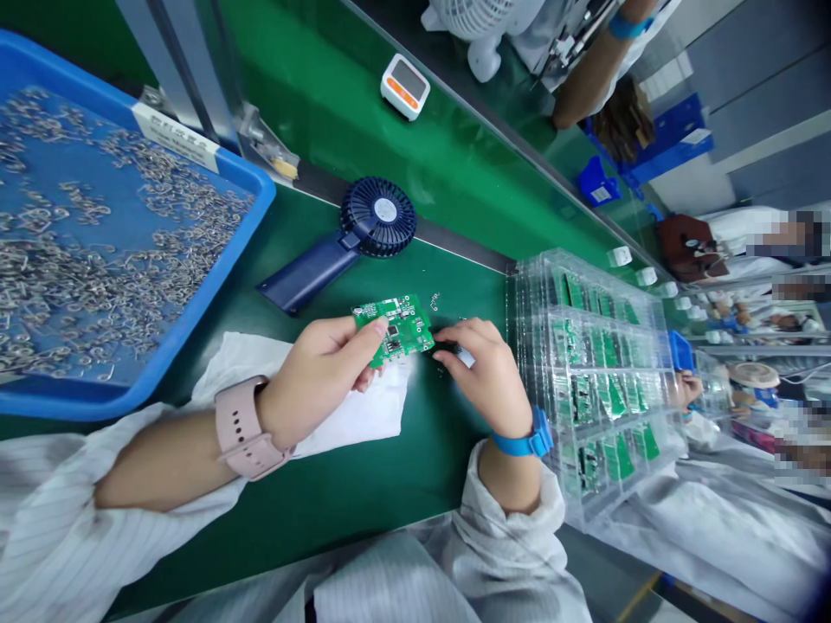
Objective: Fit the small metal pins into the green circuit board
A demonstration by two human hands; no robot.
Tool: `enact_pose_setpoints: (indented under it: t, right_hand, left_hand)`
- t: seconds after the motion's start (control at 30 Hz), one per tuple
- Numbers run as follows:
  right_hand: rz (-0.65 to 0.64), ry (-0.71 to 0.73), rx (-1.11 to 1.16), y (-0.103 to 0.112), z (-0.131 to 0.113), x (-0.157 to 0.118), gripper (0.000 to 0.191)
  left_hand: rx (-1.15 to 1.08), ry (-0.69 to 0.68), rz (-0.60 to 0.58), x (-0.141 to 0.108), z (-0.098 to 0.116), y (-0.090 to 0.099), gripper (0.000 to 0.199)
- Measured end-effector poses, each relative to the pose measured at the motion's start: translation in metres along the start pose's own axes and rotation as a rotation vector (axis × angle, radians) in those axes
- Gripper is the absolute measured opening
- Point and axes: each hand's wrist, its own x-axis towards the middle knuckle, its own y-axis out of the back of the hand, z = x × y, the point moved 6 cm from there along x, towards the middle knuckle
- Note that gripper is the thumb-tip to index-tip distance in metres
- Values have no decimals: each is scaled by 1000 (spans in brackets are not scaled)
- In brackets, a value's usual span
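Observation:
A green circuit board with small parts soldered on it lies tilted in my left hand, thumb on top and fingers beneath. My right hand is at the board's right edge, thumb and index finger pinched together. Something small and dark shows between those fingertips, but I cannot make out what it is. Under my left hand a white cloth is spread on the green table. A few small bent metal pieces lie just beyond the board.
To the left stands a blue tray full of loose bent metal pieces. A dark blue handheld fan lies behind my left hand. Clear plastic trays of circuit boards stand at right. A white timer sits further back; other people work beyond.

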Motion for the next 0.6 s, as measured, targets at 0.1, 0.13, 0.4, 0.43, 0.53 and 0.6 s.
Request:
enact_pose_setpoints:
  t: [0.1, 0.13, 0.4, 0.43, 0.53, 0.6]
  right_hand:
    - [-23, 1, -3, -8, -5, 2, 16]
    - [-22, -8, 5, -10, -5, 3, 17]
    - [15, 30, -21, -6, -3, 2, 24]
    - [11, 43, -30, -6, -3, 3, 22]
    - [-12, 74, -29, -11, -5, 4, 15]
    - [-17, 86, -25, -14, -7, 5, 11]
  left_hand:
    - [-10, 0, -3, 0, 0, 0, 46]
    - [-12, 2, -4, -1, 0, 0, 45]
    - [-22, -1, -14, 0, 0, 0, 45]
    - [-22, -3, -14, 0, 0, 0, 45]
    - [-26, -7, -19, 0, 0, 0, 45]
    - [-22, -7, -20, 0, -1, 0, 44]
